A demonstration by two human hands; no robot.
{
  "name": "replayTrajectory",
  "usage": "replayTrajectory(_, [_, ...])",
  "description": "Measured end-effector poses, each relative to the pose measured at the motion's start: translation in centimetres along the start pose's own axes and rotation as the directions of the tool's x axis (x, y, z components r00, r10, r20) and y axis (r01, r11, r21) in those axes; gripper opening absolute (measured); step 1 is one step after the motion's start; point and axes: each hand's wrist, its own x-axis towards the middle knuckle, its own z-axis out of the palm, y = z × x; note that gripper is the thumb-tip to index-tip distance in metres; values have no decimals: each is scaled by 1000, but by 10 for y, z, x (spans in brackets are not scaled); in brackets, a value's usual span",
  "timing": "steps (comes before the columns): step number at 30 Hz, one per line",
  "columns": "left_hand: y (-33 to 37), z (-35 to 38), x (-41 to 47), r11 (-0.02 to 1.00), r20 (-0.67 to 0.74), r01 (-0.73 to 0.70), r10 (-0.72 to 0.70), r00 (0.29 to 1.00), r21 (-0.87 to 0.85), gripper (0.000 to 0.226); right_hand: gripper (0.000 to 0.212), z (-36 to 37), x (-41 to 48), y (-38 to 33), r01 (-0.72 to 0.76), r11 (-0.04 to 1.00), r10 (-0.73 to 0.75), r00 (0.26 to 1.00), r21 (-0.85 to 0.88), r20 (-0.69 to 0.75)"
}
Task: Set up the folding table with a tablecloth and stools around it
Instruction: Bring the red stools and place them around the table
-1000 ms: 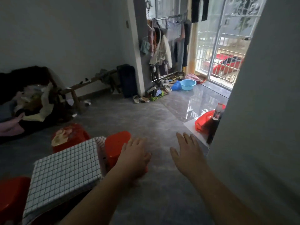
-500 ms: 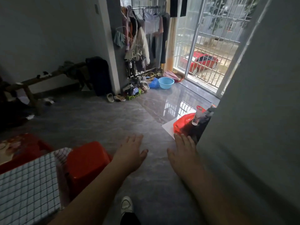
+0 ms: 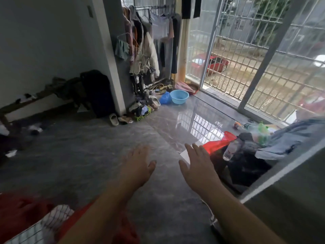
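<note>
My left hand (image 3: 136,166) and my right hand (image 3: 197,164) are held out in front of me above the grey floor, palms down, fingers straight, holding nothing. At the bottom left a white checked tablecloth (image 3: 40,226) lies folded between red plastic stools (image 3: 21,206), and my left forearm crosses over another red stool (image 3: 123,231). A large grey flat panel (image 3: 288,199) with a pale edge stands at the right; I cannot tell whether it is the folding table.
Beyond the panel lie a red plastic bag (image 3: 218,143), a clear bottle (image 3: 230,150), dark cloth and a blue garment (image 3: 288,140). A clothes rack (image 3: 147,50), shoes and a blue basin (image 3: 179,96) stand by the barred glass door. A bench (image 3: 35,99) lines the left wall.
The view has swung to the right: the tablecloth and stools slid to the lower left corner, and the clutter behind the grey panel came into sight. Both hands stay open and outstretched.
</note>
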Motion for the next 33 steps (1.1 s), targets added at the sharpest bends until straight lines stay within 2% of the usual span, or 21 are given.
replayTrajectory(5, [-34,-11,70,998,-4,58,-58,998,-36,74,63,15,96,-5,50,999,-50,997,15,58])
replayTrajectory(9, [-56,-15,127,983,-68,174,-178,982,-65,73,64,32,187,-14,169,985,-174,976,42,130])
replayTrajectory(14, [-62,-34,193,921,-195,369,-387,901,-122,70,66,40,305,-29,390,920,-383,885,29,265])
replayTrajectory(18, [-68,-55,220,839,-283,517,-544,790,-169,72,66,41,379,-57,537,839,-533,780,86,329])
replayTrajectory(23, [-93,-69,206,668,-289,716,-740,608,-204,77,67,79,429,-111,697,703,-687,613,142,390])
replayTrajectory(30, [-136,-73,123,363,-273,868,-921,279,-339,74,69,137,399,-219,838,480,-816,318,259,483])
replayTrajectory(33, [-159,-68,78,254,-264,882,-952,155,-398,70,76,160,364,-266,900,343,-877,204,271,435])
